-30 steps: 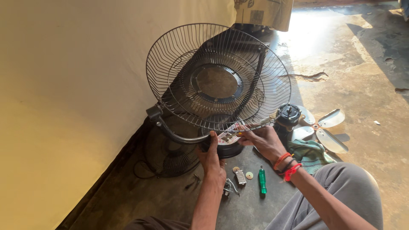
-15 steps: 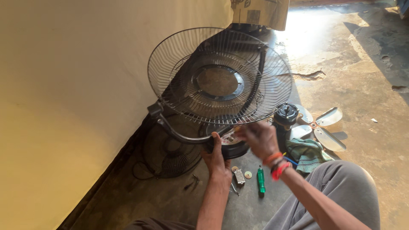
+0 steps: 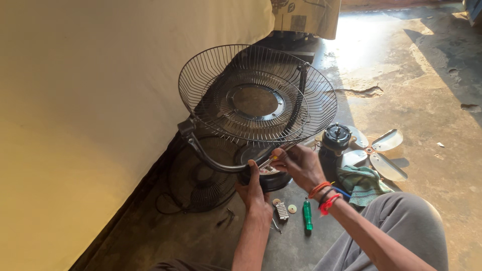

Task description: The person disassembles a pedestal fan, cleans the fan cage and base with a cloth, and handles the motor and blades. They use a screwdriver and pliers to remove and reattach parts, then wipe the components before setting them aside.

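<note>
Head view looks down on a person seated on a concrete floor [image 3: 416, 95] beside a pale yellow wall [image 3: 90, 110]. At the centre stands a wire fan guard [image 3: 256, 95], tilted with its open bowl facing up and toward the camera, a round dark hub plate in its middle. A curved grey bracket [image 3: 211, 158] runs under the guard's rim from 9 o'clock round to 6 o'clock.

The left hand [image 3: 255, 193] reaches up from 6 o'clock, its fingers closed around the lower end of the bracket where it meets a dark round base [image 3: 266, 178]. The right hand [image 3: 300, 165] sits just at 3 o'clock of the left, fingers pinched on a slim tool [image 3: 267, 161] whose tip points at the bracket joint; what kind of tool it is cannot be made out. Red and orange bands circle the right wrist.

At 3 o'clock of the hands stands a black fan motor [image 3: 335, 138], and beyond it lies a metal fan blade [image 3: 381, 153] flat on the floor. A green cloth [image 3: 364, 183] lies near the wrist. On the floor at 6 o'clock of the right hand lie a green screwdriver [image 3: 307, 216] and small metal parts [image 3: 283, 210]. A second dark guard [image 3: 198, 180] lies at 9 o'clock, against the wall.
</note>
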